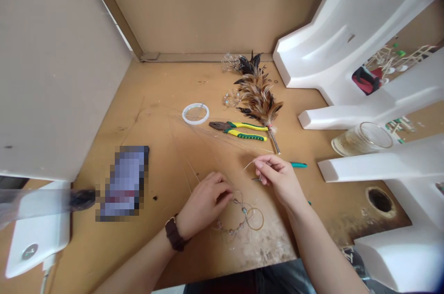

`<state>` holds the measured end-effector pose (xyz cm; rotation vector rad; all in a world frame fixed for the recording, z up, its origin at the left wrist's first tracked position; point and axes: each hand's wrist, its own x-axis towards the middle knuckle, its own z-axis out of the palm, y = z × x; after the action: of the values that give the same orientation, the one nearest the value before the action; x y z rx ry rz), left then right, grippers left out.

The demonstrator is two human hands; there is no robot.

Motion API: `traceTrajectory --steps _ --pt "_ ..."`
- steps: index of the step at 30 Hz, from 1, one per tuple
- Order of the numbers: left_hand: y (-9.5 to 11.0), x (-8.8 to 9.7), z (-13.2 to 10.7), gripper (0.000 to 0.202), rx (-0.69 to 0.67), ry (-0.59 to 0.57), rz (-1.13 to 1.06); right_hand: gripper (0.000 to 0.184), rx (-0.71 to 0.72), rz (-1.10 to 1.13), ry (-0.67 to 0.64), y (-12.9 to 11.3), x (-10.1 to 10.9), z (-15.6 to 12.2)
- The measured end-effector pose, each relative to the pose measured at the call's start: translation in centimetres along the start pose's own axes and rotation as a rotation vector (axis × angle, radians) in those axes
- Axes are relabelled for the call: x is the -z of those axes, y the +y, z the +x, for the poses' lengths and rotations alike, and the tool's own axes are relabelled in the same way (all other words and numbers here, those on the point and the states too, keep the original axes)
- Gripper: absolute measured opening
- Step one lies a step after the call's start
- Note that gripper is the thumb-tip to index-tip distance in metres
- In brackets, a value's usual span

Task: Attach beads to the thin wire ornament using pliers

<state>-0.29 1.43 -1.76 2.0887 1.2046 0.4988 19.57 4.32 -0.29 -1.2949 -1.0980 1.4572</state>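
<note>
Glass tumbler (pixel 362 139) w/ dregs, pixelated phone (pixel 124 183)

Nothing legible in your view. The round badge (pixel 30 251) on the white device (pixel 36 234) at lower left is too small to read. The pixelated block (pixel 124 183) on the table hides whatever it shows, so you get no text, brand or number.

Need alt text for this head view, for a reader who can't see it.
Two bare hands work over a wooden tabletop: the left hand sits over a beaded wire loop, and the right hand pinches thin wire. Yellow-green pliers and a brown feather bundle lie beyond.
</note>
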Motion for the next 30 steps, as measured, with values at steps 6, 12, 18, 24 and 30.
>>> traceTrajectory --steps 6,12,18,24,30 --pt "-0.6 0.8 0.1 0.020 0.035 0.054 -0.083 0.024 0.005 0.016 0.000 0.1 -0.1 0.1" --pt "-0.3 0.2 0.0 0.014 0.016 0.005 0.009 0.024 0.008 0.010 0.007 0.0 -0.3 0.0" --pt "0.3 -0.6 -0.1 0.012 0.012 0.032 -0.070 0.024 0.037 0.002 0.011 0.3 -0.3 0.1" --pt "0.1 0.5 0.0 0.018 0.103 -0.049 -0.507 0.022 0.059 0.005 0.000 0.6 -0.2 0.3" --pt "0.0 0.8 0.1 0.021 0.166 0.042 -0.589 0.021 0.065 0.028 -0.005 0.3 -0.2 0.1"
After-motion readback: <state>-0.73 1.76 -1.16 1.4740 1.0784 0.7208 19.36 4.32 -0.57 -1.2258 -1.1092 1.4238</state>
